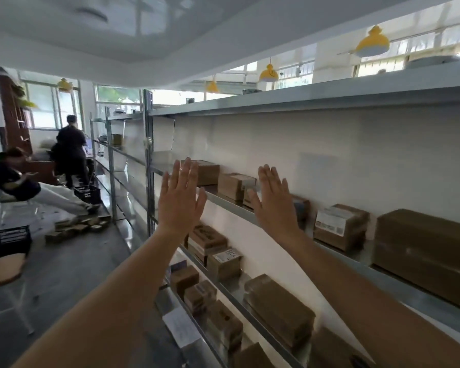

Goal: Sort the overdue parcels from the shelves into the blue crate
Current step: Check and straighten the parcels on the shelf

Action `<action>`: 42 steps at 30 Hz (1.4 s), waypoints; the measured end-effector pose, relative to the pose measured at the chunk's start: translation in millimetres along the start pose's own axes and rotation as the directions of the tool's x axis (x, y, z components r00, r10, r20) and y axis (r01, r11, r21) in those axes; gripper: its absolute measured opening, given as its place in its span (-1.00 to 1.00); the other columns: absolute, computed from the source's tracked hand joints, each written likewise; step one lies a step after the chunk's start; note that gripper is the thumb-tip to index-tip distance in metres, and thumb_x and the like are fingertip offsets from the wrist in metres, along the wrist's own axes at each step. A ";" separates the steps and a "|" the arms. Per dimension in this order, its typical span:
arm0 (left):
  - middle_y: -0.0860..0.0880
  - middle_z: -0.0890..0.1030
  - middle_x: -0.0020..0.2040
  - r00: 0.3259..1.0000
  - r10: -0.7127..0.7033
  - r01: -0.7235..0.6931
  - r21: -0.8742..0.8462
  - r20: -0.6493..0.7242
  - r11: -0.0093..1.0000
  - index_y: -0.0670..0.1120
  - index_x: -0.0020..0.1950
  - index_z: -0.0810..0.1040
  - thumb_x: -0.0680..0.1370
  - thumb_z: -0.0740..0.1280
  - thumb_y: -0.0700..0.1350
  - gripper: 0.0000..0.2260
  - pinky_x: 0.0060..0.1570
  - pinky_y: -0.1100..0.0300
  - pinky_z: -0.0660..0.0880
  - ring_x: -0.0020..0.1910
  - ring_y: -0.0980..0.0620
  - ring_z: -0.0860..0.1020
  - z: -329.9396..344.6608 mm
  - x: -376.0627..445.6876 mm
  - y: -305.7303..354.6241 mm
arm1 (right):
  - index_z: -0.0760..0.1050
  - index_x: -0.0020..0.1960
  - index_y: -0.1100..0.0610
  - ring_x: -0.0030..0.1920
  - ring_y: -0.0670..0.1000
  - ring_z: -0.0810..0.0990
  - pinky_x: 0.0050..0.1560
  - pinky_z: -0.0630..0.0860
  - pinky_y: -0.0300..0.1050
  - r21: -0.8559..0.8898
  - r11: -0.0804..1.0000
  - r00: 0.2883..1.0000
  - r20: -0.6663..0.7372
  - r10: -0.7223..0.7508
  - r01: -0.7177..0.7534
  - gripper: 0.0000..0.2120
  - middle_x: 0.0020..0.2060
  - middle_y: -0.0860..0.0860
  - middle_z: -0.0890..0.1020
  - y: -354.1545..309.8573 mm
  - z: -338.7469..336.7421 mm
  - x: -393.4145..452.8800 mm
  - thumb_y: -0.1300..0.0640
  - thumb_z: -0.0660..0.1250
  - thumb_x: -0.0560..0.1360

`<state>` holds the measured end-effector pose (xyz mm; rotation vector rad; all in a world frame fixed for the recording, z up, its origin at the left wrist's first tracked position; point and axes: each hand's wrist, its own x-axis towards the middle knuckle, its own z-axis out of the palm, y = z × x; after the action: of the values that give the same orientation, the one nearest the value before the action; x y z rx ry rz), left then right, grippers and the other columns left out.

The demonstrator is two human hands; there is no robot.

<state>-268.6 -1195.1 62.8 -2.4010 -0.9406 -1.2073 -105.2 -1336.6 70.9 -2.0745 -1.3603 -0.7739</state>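
Brown cardboard parcels stand on the metal shelves (337,251) to my right: a small one (235,185) between my hands, a labelled one (339,225) and a long one (425,254) further right, and several more on the lower shelves (279,306). My left hand (179,199) and my right hand (275,201) are raised in front of the upper shelf, palms forward, fingers straight, holding nothing. A dark blue crate (10,240) stands on the floor at the left, a second one (87,193) further back.
Loose parcels (75,225) lie on the floor by the shelf posts. A seated person (16,179) and a standing person (71,150) are at the far left. A round wooden stool (3,269) is near my left side. The aisle floor is grey.
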 end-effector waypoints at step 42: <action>0.01 -0.05 0.59 0.977 -0.116 0.198 -0.563 0.179 0.803 0.01 0.58 -0.06 0.64 -0.11 0.19 -0.46 0.52 -0.05 -0.11 0.56 -0.02 -0.08 503.9 365.9 -284.3 | -0.16 0.60 0.00 0.53 -0.09 -0.27 0.55 -0.01 0.15 0.378 0.864 0.904 -0.134 0.406 -0.332 -0.16 0.58 -0.10 -0.12 -22.7 500.5 391.6 -0.43 -0.08 0.48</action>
<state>4.8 -567.8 40.6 -2.9565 -0.9246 -1.5973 87.1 -733.9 6.3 -1.8317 -0.8669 -0.5216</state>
